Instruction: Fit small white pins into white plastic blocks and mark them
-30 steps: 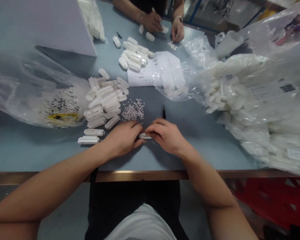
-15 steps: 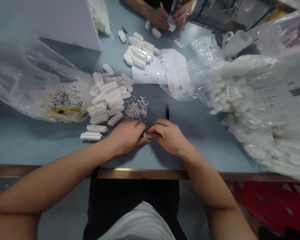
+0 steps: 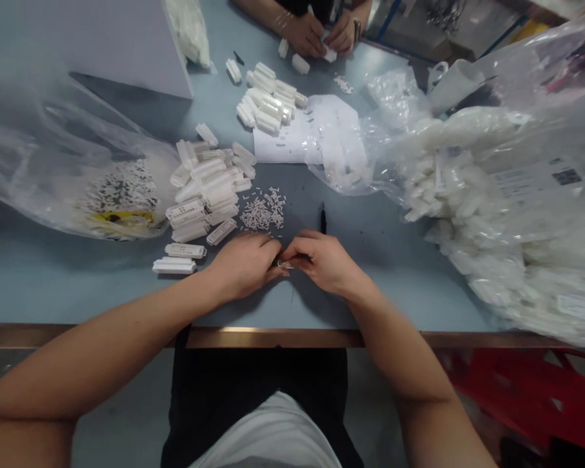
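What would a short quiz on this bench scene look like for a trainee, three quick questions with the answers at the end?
1. True or false: the left hand and right hand meet at a small white part.
2. What lies on the table just beyond the right hand? A) a small black item B) a roll of tape C) a coffee mug
3. How many of the co-worker's hands show across the table?

Key: 1 true; 2 A; 3 two.

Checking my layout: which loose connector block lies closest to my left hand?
The slanted block fronting the pile; the flat blocks lie farther from your left hand.
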`<state>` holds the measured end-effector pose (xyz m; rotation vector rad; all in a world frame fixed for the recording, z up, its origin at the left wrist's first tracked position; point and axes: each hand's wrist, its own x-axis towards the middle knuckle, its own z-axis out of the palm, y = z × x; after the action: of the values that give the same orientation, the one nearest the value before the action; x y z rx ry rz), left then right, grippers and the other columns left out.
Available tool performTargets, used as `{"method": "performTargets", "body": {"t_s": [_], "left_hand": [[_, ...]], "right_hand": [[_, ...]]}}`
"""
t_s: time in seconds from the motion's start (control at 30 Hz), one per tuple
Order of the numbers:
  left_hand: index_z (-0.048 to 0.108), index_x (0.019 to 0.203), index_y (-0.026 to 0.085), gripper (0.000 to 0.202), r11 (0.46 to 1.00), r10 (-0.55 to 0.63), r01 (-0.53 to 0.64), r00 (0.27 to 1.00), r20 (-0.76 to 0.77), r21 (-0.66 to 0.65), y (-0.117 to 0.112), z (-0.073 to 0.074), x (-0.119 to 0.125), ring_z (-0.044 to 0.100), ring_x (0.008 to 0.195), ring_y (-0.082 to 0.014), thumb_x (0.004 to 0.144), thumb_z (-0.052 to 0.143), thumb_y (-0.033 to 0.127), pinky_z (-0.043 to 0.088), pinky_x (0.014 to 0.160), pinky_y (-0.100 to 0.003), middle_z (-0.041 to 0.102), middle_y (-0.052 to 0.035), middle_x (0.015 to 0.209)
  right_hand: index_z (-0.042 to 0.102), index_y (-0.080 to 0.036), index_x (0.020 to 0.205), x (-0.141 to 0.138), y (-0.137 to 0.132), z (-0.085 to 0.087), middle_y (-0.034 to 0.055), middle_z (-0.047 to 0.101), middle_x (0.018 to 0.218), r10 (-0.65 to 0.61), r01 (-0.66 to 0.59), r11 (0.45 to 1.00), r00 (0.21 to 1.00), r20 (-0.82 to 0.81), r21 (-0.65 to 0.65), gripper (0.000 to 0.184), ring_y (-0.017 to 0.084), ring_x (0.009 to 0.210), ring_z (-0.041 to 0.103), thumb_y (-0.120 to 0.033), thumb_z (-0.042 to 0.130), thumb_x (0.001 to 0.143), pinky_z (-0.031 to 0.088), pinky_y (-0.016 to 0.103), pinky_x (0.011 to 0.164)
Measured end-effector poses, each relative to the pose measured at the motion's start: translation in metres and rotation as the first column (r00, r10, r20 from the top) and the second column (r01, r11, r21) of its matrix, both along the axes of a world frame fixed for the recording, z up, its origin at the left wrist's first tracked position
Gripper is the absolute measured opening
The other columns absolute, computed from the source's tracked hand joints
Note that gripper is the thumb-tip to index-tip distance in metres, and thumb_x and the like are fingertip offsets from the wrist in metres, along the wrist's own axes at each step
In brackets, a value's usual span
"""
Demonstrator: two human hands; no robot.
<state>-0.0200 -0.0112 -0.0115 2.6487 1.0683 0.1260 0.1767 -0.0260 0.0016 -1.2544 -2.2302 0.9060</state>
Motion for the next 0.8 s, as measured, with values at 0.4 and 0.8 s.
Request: {"method": "performTargets", "body": {"t_s": [0.4,0.8], "left_hand": [[0.063,0.094,0.014,0.032,1.000,0.005,-0.004,1.000,0.029,-0.030,0.001,-0.002,-0.003,0.065,0.085,-0.0252,0.089,0.059,0.046,0.047,0.076,-0.036,0.068,-0.0089,0.087],[0.064,0.094,0.014,0.037,0.999,0.020,-0.020,1.000,-0.001,-0.026,0.002,0.000,-0.002,0.065,0.082,-0.0264,0.088,0.059,0.050,0.047,0.074,-0.037,0.068,-0.0097,0.084]], "right_hand": [[0.070,-0.021,0.102,0.016,-0.006,0.012,0.0067,0.066,0.095,0.154,-0.301,0.865,0.921,0.359,0.401,0.024,0.020,0.087,0.054,-0.015,0.051,0.087,0.041,0.036,0.079],[0.071,-0.023,0.095,0.010,0.004,-0.003,0.0029,0.068,0.090,0.088,-0.172,0.910,0.969,0.230,0.377,0.022,0.018,0.085,0.056,-0.014,0.054,0.083,0.040,0.034,0.082]]}}
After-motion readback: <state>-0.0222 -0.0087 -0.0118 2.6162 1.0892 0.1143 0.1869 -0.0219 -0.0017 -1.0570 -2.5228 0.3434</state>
